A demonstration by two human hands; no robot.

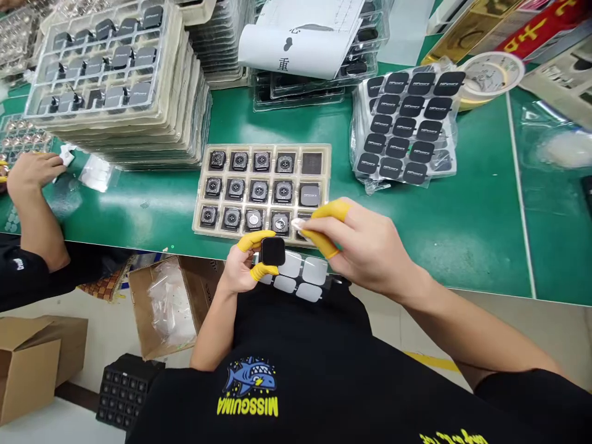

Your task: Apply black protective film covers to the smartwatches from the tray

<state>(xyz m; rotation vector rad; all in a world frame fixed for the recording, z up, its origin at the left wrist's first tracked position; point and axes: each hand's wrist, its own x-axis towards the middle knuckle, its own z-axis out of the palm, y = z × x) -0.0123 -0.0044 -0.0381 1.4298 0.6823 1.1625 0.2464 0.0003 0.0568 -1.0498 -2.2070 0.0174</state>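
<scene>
My left hand pinches a watch between yellow-covered fingers; my right hand has fingertips closed on a white wad over the tray

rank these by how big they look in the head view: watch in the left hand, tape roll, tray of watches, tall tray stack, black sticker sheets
1. tall tray stack
2. tray of watches and black sticker sheets, too close to rank
3. tape roll
4. watch in left hand

Tape roll, upper R; cardbd box w/ clear plastic, lower L; blk gridded block nearby.
</scene>
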